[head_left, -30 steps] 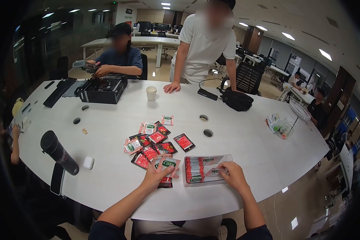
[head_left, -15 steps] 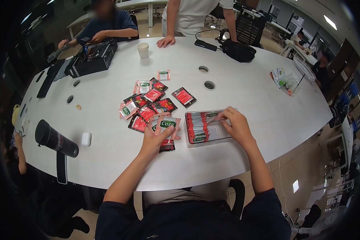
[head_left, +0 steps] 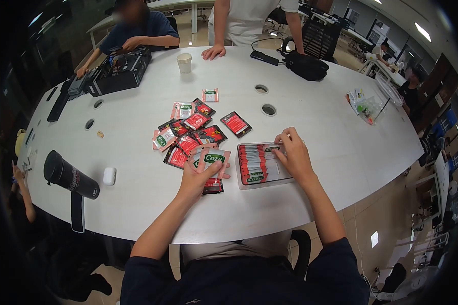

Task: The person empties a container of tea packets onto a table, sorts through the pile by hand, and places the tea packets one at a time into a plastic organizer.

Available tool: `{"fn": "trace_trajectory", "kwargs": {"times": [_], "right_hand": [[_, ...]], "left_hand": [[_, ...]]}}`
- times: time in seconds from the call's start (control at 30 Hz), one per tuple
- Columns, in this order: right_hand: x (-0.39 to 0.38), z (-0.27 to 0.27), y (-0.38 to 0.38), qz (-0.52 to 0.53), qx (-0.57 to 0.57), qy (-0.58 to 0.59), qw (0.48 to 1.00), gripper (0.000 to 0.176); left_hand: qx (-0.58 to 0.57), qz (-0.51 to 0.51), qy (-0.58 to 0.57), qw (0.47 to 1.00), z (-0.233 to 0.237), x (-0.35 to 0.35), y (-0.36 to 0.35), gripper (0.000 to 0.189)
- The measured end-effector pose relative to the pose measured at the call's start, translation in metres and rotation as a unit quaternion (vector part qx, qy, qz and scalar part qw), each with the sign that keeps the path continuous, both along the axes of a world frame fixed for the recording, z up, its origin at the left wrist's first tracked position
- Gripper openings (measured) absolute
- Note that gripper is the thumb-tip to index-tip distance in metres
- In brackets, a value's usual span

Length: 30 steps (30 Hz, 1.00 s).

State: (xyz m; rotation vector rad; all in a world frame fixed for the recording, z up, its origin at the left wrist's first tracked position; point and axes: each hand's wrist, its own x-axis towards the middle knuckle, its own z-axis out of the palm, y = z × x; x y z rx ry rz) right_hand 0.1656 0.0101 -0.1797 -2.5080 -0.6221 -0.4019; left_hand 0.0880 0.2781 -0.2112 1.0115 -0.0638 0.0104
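My left hand is closed on several pink-and-white tea sachets marked Cozy, fanned slightly, above the front of a sachet pile. To its right stands a clear plastic box with a row of sachets on edge along its left side. My right hand is at the box's right part, thumb inside by the end sachet and fingers spread over the far rim. Loose red-and-black sachets and a few pink ones lie heaped beyond my left hand.
A black tumbler and white earbud case are at left. Farther back are a paper cup, an opened computer case by a seated person, a black bag and clear plastic packaging. Another person's hand rests on the table.
My right hand's fingers have loosened from a sachet, now in the box, and lifted toward the far rim. My left hand stays put. The seated person's hand has lowered a grey part.
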Motion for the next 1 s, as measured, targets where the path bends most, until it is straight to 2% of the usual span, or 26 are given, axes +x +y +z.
{"fn": "trace_trajectory", "kwargs": {"times": [0.1,0.17,0.37,0.5,0.57,0.6,0.7,0.73,0.8,0.83,0.87,0.93,1.0], "right_hand": [[-0.002,0.004,0.002,-0.007,-0.016,0.006,1.000,0.031],[-0.002,0.004,0.001,0.001,-0.066,-0.050,0.997,0.036],[-0.007,0.010,-0.002,0.000,-0.080,-0.078,0.994,0.037],[-0.018,0.024,0.002,0.009,-0.023,-0.111,0.994,0.032],[-0.033,0.038,0.016,0.056,0.106,-0.017,0.993,0.029],[-0.038,0.041,0.024,0.062,0.109,-0.014,0.992,0.029],[-0.051,0.045,0.052,0.173,0.137,-0.007,0.975,0.034],[-0.052,0.042,0.060,0.173,0.141,-0.006,0.975,0.034],[-0.052,0.038,0.072,0.195,0.128,0.036,0.972,0.035],[-0.053,0.040,0.076,0.188,0.136,0.068,0.970,0.037],[-0.053,0.040,0.078,0.187,0.137,0.066,0.971,0.037],[-0.053,0.038,0.078,0.168,0.159,0.136,0.963,0.037],[-0.054,0.035,0.077,0.169,0.163,0.111,0.966,0.036]], "left_hand": [[0.013,-0.005,-0.013,1.000,0.003,0.000,0.000,0.052],[0.013,-0.006,-0.007,1.000,0.002,0.001,0.001,0.052],[0.007,-0.002,-0.003,1.000,0.001,-0.001,0.000,0.052],[0.009,-0.009,-0.002,1.000,-0.002,0.001,0.000,0.050],[0.019,-0.013,-0.012,1.000,-0.001,0.000,-0.002,0.050],[0.022,-0.008,-0.009,1.000,0.000,-0.002,-0.003,0.050],[0.022,-0.053,-0.014,0.998,0.003,-0.005,-0.005,0.054],[0.026,-0.052,-0.013,0.998,-0.001,-0.005,-0.005,0.054],[0.089,-0.034,-0.107,0.990,-0.018,-0.003,-0.005,0.056],[0.149,-0.057,-0.119,0.980,-0.023,0.001,-0.002,0.059],[0.151,-0.058,-0.121,0.979,-0.028,0.001,0.000,0.059],[0.180,-0.042,-0.147,0.972,-0.029,0.001,-0.002,0.062],[0.175,-0.054,-0.145,0.972,-0.026,0.000,-0.003,0.059]]}}
